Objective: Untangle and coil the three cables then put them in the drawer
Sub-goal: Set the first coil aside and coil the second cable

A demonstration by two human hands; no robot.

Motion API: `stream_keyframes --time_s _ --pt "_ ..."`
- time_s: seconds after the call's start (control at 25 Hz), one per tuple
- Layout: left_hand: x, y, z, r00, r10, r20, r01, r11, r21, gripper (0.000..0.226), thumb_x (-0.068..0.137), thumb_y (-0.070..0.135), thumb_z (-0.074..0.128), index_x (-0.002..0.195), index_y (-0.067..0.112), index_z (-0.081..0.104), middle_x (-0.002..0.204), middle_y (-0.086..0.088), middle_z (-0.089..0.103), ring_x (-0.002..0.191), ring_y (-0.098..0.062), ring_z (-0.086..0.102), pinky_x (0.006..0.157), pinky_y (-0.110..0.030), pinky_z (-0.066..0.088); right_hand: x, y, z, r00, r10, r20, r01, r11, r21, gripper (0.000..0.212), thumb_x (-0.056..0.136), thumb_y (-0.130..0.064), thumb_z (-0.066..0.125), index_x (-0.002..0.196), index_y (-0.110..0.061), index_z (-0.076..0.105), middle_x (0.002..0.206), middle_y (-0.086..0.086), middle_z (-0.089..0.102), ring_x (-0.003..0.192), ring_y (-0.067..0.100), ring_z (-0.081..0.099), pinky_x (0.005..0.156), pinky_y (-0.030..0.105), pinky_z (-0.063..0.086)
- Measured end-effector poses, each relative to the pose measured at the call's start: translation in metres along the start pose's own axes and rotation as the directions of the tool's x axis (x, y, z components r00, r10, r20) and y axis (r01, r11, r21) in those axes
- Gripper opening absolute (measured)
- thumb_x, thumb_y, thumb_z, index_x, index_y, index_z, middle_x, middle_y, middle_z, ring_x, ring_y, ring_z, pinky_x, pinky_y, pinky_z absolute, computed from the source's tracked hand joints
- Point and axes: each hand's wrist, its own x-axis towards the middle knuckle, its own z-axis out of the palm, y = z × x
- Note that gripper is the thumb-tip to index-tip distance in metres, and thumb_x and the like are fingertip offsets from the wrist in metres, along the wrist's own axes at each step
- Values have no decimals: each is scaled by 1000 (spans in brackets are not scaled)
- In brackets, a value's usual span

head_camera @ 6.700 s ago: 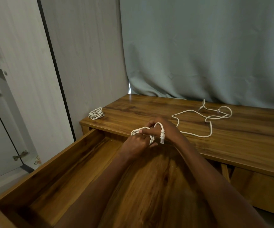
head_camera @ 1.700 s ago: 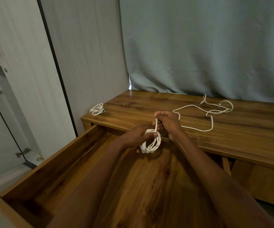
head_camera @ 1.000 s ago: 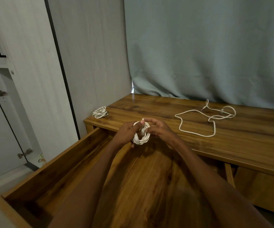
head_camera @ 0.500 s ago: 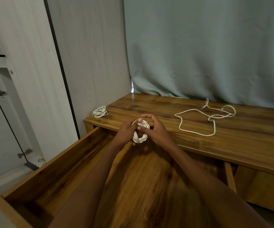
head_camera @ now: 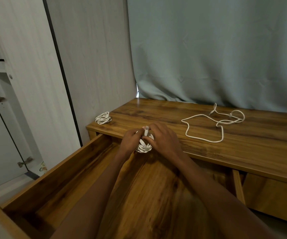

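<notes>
A white cable wound into a small coil (head_camera: 144, 147) hangs between both hands, above the back of the open wooden drawer (head_camera: 56, 171). My left hand (head_camera: 130, 140) grips the coil's left side. My right hand (head_camera: 163, 140) pinches its plug end, which sticks up at the top of the coil. A second white cable (head_camera: 103, 118) lies coiled at the desk's far left corner. A third white cable (head_camera: 213, 125) lies loose and spread out on the desk top to the right.
The wooden desk top (head_camera: 242, 149) runs to the right, with a grey-green curtain (head_camera: 208, 49) behind it. A pale wardrobe panel (head_camera: 27, 83) with hinges stands left of the drawer. The drawer holds no objects in its visible part.
The coil has been wound tight and turned in my hands. My right hand has shifted from pulling the cable's end upward to pinching the plug at the coil's top.
</notes>
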Motion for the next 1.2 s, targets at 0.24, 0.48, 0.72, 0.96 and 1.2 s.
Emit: stream_keyframes --time_s 0.24,0.48,0.72,0.96,1.2 --pt "4 2 1 994 -90 54 92 996 -22 53 101 46 50 90 1 74 70 -9 72 53 -11 63 42 -19 42 -6 1 2 993 -81 -90 82 997 3 25 95 -38 60 96 -13 64 90 1 67 77 18 61 64 21 32" --pt "7 -9 0 987 -33 158 37 999 -23 54 97 60 47 103 9 65 77 -12 69 61 -19 61 51 -29 44 -6 3 -4 996 85 -31 -80 987 139 25 99 -40 56 93 -17 57 70 -3 63 55 18 59 49 27 32" --pt "8 -2 -11 942 1 336 -12 999 32 36 92 40 68 118 16 59 93 -2 74 71 -8 68 57 -22 50 9 13 -9 868 442 226 -484 650 586 19 95 -35 68 80 -24 63 67 -5 69 59 7 62 56 33 47" --pt "4 -2 -12 890 264 371 -409 823 394 27 98 33 61 118 18 53 105 1 69 91 -10 66 76 -29 55 14 14 -23 674 470 569 -718 237 655 21 91 -24 74 79 -8 69 61 2 66 51 11 58 50 22 46" --pt "1 -11 -4 817 436 378 -575 670 470 32 101 36 55 128 21 46 110 -4 70 93 -17 68 76 -37 56 16 23 -29 455 437 776 -814 -148 561 20 88 -9 74 107 -8 68 80 6 76 62 11 70 63 27 61"
